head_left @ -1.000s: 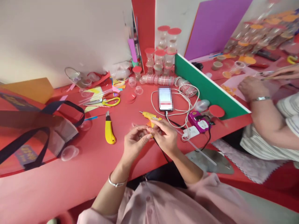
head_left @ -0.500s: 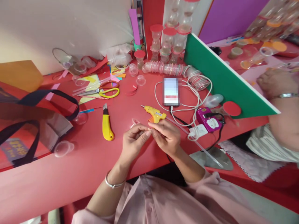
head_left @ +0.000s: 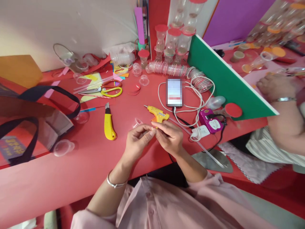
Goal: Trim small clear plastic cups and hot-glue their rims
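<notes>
My left hand (head_left: 138, 141) and my right hand (head_left: 169, 137) meet fingertip to fingertip above the red table's front part. Both are closed in a pinch; what lies between the fingertips is too small and hidden to name. Just beyond my right hand lies a yellow hot glue gun (head_left: 157, 113), its nozzle pointing left and a clear glue stick behind it. A small clear plastic piece (head_left: 137, 122) rests beyond my left hand. Farther left lies a yellow utility knife (head_left: 109, 125) with its blade out.
Scissors (head_left: 111, 92) lie on paper scraps. A phone (head_left: 174, 92) sits amid white cable, near a purple power adapter (head_left: 211, 121). Stacked clear cups (head_left: 166, 68) line the back. A green board (head_left: 221, 82) divides off another person's arm (head_left: 283, 108). A red bag (head_left: 30, 127) stands left.
The view has shifted slightly. My hands stay together in nearly the same pinch. Beyond the board, the other person's hand has moved a little.
</notes>
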